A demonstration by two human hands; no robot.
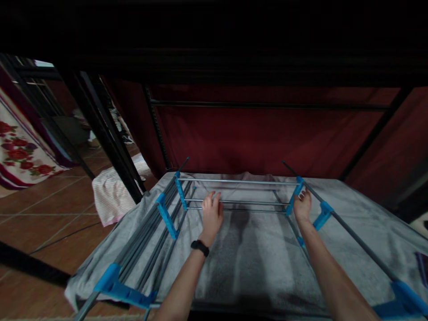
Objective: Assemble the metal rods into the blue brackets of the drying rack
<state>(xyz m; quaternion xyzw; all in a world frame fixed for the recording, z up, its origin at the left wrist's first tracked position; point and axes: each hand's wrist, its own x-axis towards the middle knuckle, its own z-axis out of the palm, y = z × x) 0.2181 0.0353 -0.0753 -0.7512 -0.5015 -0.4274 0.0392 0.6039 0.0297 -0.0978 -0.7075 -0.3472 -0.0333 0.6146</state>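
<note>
Rack point(234, 203) of grey rods lies on grey cloth point(261, 263); left hand point(211, 213) rests fingers together on a rod, right hand point(302, 205) grips the blue joint point(294, 196); better keep both sides level.

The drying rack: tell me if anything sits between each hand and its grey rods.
Nothing visible does. The left hand already rests on the grey rods of the drying rack, and the right hand is at the blue connector on the far right corner. Only the grey blanket lies beneath.
</note>
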